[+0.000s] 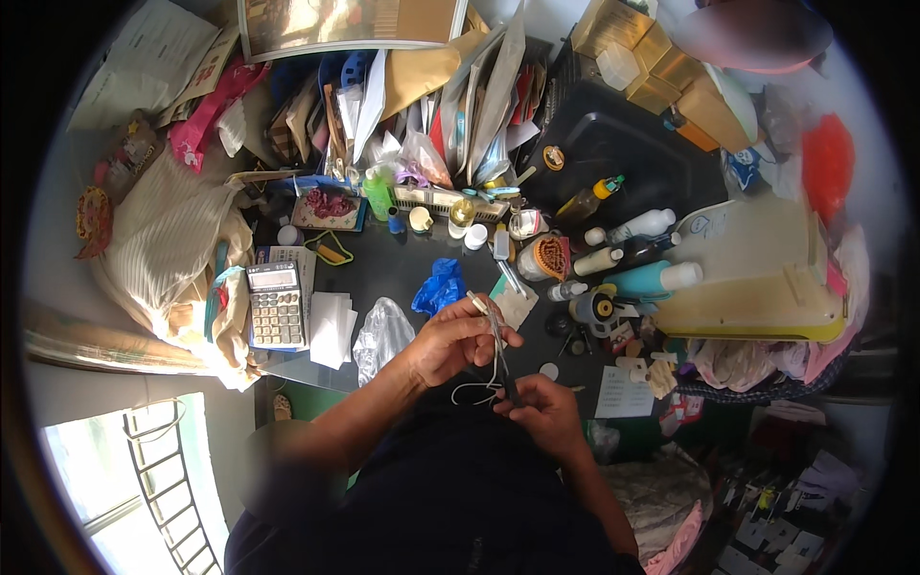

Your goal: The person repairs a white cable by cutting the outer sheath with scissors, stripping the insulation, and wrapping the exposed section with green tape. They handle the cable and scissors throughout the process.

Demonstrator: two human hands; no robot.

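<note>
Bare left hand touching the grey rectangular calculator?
Apart. Head view: white paper sheets and a clear crumpled plastic bag lie between left hand and calculator.

Left grip: pinching pale cord | right grip: holding slim dark item | dark bench, seen from grips: blue crumpled plastic at eleven o'clock, calculator at nine, turquoise bottle at two

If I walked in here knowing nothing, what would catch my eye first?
Probably the crumpled bright blue plastic bag on the dark desk, just beyond the person's left grip, which holds a thin white cord. After that, the red plastic bag at the far right and the pale-keyed calculator toward the desk's left side would likely stand out.
</note>
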